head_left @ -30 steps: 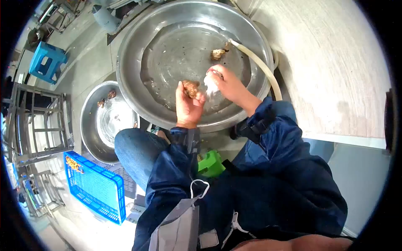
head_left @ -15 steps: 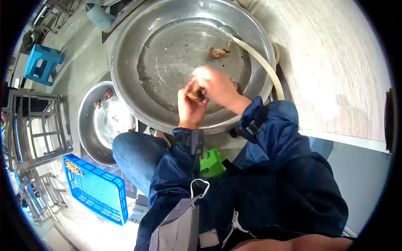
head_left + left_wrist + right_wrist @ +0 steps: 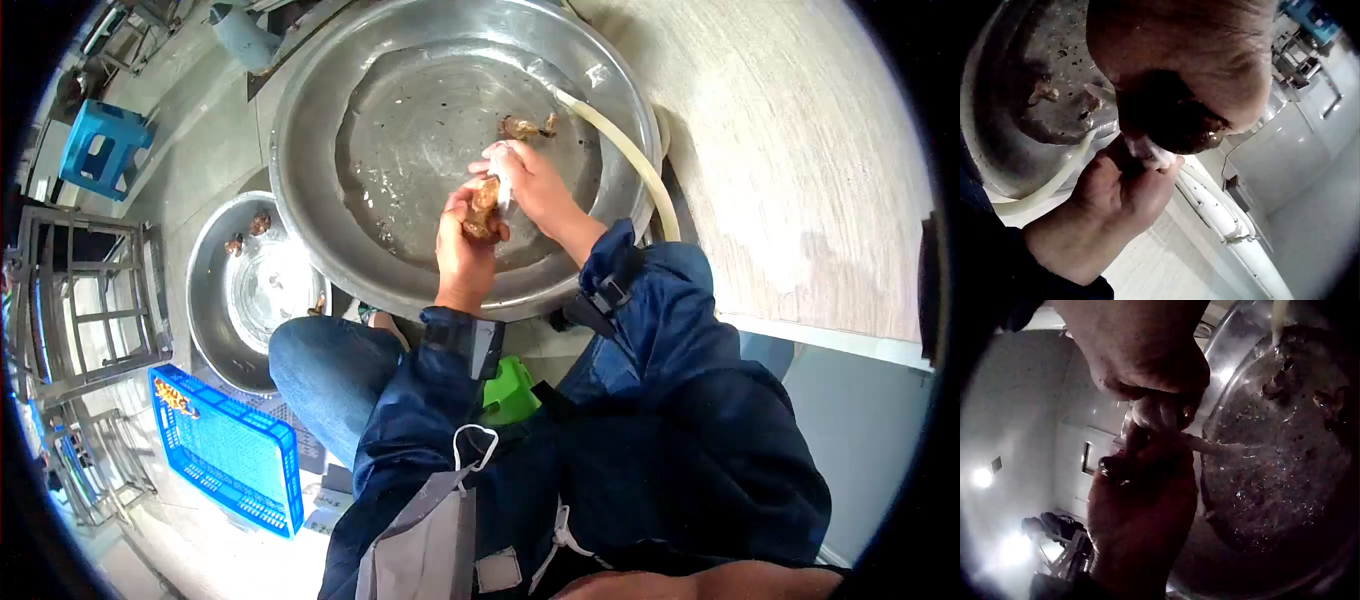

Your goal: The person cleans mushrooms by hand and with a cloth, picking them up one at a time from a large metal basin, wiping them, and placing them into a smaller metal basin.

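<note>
Over the large metal basin [image 3: 400, 110], my left hand [image 3: 463, 262] holds a brown, knobbly lump [image 3: 482, 212] between thumb and fingers. My right hand [image 3: 545, 192] grips a wet white cloth [image 3: 504, 178] bunched up against the lump's right side. The left wrist view has the cloth [image 3: 1151, 154] poking out between the right fingers, and the dark, glossy lump [image 3: 1194, 134] partly covered by the left hand. A stream of water runs off the cloth [image 3: 1154, 414] in the right wrist view. The lump's kind cannot be told.
Another brown piece [image 3: 520, 128] lies in the basin near a pale hose [image 3: 625, 145] hung over its rim. To the left stands a smaller metal basin [image 3: 212, 325] with a few brown pieces. A blue crate [image 3: 225, 440], blue stool [image 3: 105, 150] and metal racks stand farther left.
My right hand has come leftward from beside the lump, passed over it and now presses the cloth to it. The left hand has turned the lump and shifted slightly right.
</note>
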The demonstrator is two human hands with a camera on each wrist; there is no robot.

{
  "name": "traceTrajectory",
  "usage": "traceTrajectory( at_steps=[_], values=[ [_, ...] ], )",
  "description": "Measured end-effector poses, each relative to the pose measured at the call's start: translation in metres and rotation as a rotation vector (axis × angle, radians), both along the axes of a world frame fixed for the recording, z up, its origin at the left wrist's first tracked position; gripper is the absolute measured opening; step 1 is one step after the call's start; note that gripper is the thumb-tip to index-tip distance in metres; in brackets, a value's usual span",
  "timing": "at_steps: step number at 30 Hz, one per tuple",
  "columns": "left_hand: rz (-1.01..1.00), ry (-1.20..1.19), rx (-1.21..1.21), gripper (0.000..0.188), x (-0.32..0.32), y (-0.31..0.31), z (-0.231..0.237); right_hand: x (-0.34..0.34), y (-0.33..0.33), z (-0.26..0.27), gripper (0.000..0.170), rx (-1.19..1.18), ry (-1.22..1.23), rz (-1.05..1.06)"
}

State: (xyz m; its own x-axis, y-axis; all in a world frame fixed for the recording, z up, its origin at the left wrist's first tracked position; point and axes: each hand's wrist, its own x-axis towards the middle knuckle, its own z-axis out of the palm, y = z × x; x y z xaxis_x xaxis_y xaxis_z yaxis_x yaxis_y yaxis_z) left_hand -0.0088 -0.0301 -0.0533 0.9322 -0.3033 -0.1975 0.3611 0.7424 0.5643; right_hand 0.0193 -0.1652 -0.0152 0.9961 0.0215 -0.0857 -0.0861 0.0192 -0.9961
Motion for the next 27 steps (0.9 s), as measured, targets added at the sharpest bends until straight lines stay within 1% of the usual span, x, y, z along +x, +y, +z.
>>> traceTrajectory(
  at_steps=[1,2,3,4,7,8,9,10,11,13,14,15,16,18,20,21,22,24,25,26,27],
  values=[
    [0.004,-0.039,-0.025,0.036,0.002,0.003,-0.005,-0.001,0.0,0.002,0.036,0.115,0.025,0.012],
    [-0.018,-0.079,0.037,0.036,0.004,0.007,-0.007,-0.002,0.003,0.004,0.034,0.0,-0.086,0.102],
    [-0.039,-0.118,0.098,0.036,0.006,0.011,-0.009,-0.005,0.008,0.004,0.034,-0.172,-0.204,0.197],
    [-0.04,-0.098,0.132,0.035,0.005,0.01,-0.011,-0.008,0.011,0.004,0.035,-0.344,-0.322,0.292],
    [-0.031,-0.067,0.182,0.033,-0.005,0.003,0.002,-0.007,0.004,0.005,0.039,-0.43,-0.12,0.122],
    [-0.022,-0.067,0.188,0.032,-0.007,0.001,0.006,-0.001,-0.002,0.001,0.039,-0.329,-0.082,0.063],
    [0.009,-0.119,0.164,0.033,-0.005,-0.002,0.011,0.008,-0.009,-0.005,0.039,-0.228,-0.047,0.006],
    [0.018,-0.101,0.197,0.033,-0.002,0.001,0.009,0.013,-0.014,-0.011,0.039,-0.127,-0.007,-0.049],
    [0.032,-0.085,0.229,0.033,0.001,0.005,0.004,0.013,-0.017,-0.006,0.041,-0.058,-0.033,0.021],
    [0.049,-0.014,0.29,0.033,0.007,0.011,0.004,-0.006,0.0,0.025,0.041,-0.22,-0.064,0.224],
    [0.062,0.023,0.257,0.033,0.008,0.011,0.002,-0.013,0.008,0.033,0.041,-0.298,-0.076,0.321],
    [0.069,0.065,0.225,0.033,0.007,0.009,0.0,-0.011,0.016,0.013,0.04,-0.514,-0.359,0.376],
    [0.072,0.107,0.194,0.033,0.005,0.008,-0.003,-0.013,0.017,-0.004,0.039,-0.676,-0.534,0.261],
    [0.011,0.004,0.261,0.033,-0.001,0.008,0.0,-0.013,0.013,0.011,0.04,-0.612,-0.166,0.252],
    [-0.034,-0.076,0.314,0.032,0.0,0.006,0.001,-0.001,0.002,0.009,0.041,-0.573,-0.08,0.141],
    [0.0,-0.126,0.366,0.033,0.0,0.003,0.002,0.002,-0.001,0.007,0.042,-0.549,-0.038,0.089],
    [0.007,-0.114,0.419,0.034,0.001,0.005,0.004,0.002,-0.001,0.005,0.042,-0.457,-0.037,0.123],
    [0.024,-0.09,0.519,0.035,0.004,0.01,0.009,-0.001,0.005,0.016,0.043,-0.281,-0.035,0.196],
    [0.026,-0.085,0.509,0.035,0.007,0.012,0.002,-0.009,0.011,0.021,0.044,-0.301,-0.015,0.258],
    [0.027,-0.104,0.494,0.035,0.007,0.013,0.001,-0.005,0.02,0.011,0.043,-0.47,-0.405,0.261],
    [0.025,-0.121,0.48,0.035,0.006,0.013,-0.001,-0.006,0.02,0.004,0.042,-0.518,-0.424,0.244]
  ],
)
